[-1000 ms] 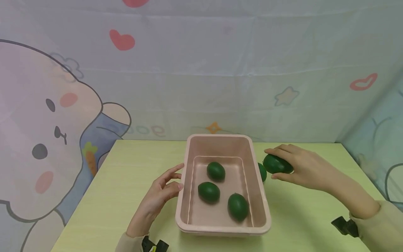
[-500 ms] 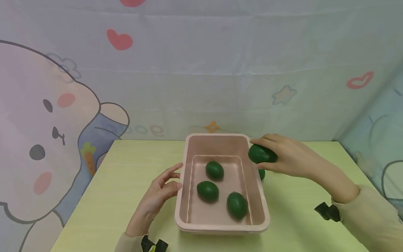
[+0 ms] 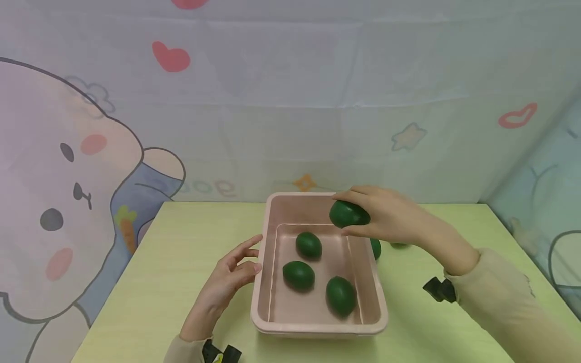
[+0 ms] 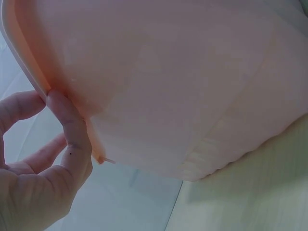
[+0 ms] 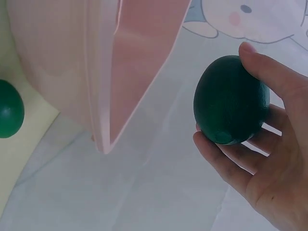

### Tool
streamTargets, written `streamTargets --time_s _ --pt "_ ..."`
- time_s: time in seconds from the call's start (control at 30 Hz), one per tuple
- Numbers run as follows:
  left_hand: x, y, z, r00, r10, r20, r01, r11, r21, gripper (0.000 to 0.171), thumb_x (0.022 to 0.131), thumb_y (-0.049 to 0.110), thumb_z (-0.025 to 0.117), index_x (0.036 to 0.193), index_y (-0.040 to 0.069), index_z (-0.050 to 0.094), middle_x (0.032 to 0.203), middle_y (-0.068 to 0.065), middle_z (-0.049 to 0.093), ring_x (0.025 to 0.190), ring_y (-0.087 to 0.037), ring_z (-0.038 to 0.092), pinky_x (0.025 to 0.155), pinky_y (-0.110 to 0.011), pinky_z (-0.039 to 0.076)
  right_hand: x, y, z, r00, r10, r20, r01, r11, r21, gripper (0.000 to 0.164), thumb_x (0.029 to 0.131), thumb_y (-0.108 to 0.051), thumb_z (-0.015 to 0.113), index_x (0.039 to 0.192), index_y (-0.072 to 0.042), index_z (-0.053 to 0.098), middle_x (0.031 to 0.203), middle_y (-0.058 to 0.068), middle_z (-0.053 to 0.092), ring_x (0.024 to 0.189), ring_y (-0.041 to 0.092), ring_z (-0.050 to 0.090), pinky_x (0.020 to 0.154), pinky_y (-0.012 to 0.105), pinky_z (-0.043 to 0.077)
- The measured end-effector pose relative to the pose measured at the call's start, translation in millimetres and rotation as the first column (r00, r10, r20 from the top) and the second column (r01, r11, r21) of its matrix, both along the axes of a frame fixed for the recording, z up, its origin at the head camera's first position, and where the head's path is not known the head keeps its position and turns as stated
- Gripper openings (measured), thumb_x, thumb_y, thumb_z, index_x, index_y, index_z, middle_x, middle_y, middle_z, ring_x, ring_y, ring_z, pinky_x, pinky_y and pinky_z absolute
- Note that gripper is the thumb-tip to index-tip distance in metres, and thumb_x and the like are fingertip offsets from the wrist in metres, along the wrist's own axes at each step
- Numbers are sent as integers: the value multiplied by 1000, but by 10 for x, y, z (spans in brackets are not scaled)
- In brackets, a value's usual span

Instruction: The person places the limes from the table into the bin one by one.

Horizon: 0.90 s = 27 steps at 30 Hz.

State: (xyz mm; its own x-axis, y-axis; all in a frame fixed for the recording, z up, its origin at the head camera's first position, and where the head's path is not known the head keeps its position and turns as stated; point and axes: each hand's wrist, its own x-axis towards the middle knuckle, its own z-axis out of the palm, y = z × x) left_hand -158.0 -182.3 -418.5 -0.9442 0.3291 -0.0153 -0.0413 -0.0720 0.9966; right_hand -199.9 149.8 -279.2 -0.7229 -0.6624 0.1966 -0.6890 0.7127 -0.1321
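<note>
My right hand [image 3: 386,212] holds a dark green, egg-shaped fruit [image 3: 348,214] over the far right part of a pink plastic box [image 3: 320,330]. In the right wrist view, thumb and fingers curve round this smooth fruit [image 5: 231,101], which is above the box rim [image 5: 103,120]. Three similar green fruits lie apart on the box floor, among them the near right fruit [image 3: 341,296]. At the box's left side my left hand [image 3: 229,277] pinches the rim; in the left wrist view the thumb and a finger [image 4: 72,125] meet at that edge.
On the pale yellow table [image 3: 181,252], a green fruit [image 3: 376,248] sits beside the box's right wall, partly hidden by it. Another green fruit [image 3: 399,245] shows just below the right forearm. A printed cloth [image 3: 290,101] hangs behind the table.
My right hand has carried the held fruit left and up, from right of the box to over its far right part. The left hand stays at the rim.
</note>
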Motion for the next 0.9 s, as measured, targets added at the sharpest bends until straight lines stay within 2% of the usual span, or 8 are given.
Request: streamTargets --time_s 0.27,0.43,0.73,0.9 --pt "12 4 29 1000 6 0 -6 1000 -6 62 91 7 61 148 11 36 118 -6 49 90 -7 64 84 -29 54 -77 -157 7 1000 5 23 -5 1000 1 61 81 -44 74 133 -18 56 109 -4 63 94 12 58 75 31 48" --pt "21 7 35 1000 8 3 -8 1000 -14 62 91 8 61 148 11 36 118 -5 49 90 -8 64 83 -29 54 -136 -258 2 999 10 53 -10 1000 -4 59 81 -44 73 133 -20 56 113 -4 64 100 14 60 82 34 49" --pt "24 15 38 1000 15 13 -15 1000 -20 62 91 8 61 148 12 37 119 -6 47 91 -8 63 84 -29 53 -267 -451 -71 996 30 82 -29 1000 -5 60 81 -46 73 132 -20 56 122 -1 62 110 19 61 89 39 50" --pt "27 23 36 1000 13 12 -13 1000 -18 62 91 8 61 148 12 37 119 -6 47 91 -8 64 84 -30 54 -323 -537 -102 995 32 99 -32 999 -7 58 81 -42 73 132 -18 56 128 0 61 115 21 60 93 41 49"
